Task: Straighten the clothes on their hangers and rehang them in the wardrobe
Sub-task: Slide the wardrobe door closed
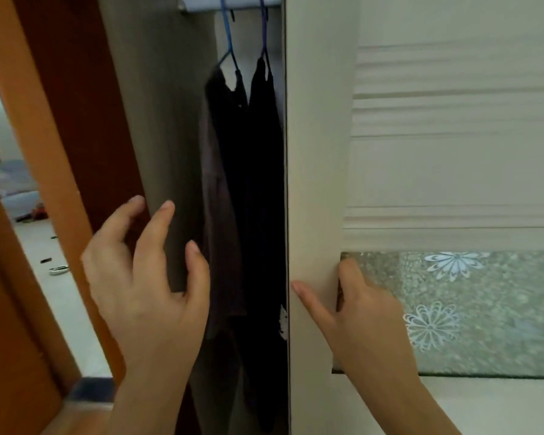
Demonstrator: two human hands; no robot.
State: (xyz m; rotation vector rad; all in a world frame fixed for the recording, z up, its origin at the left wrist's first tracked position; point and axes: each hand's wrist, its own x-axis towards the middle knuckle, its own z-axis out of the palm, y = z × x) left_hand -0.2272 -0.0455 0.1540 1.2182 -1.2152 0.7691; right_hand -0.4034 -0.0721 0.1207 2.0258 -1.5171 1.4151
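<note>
Clothes (248,183) are hanging inside the narrow wardrobe opening, dark garments on two blue hangers (230,42) hooked over a rail (201,4) that is cut off by the top edge. The left hand (142,277) is reaching up with fingers spread and loosely curled, gripping nothing, its fingertips lying over the grey inner panel (164,120) just left of the clothes. The right hand (358,312) is pressing open against the cream sliding door (318,152), its thumb lying along the frame and its fingers resting at the edge of the floral frosted glass (484,309). Shadow is swallowing the garments' lower ends, so their shapes are hard to make out.
</note>
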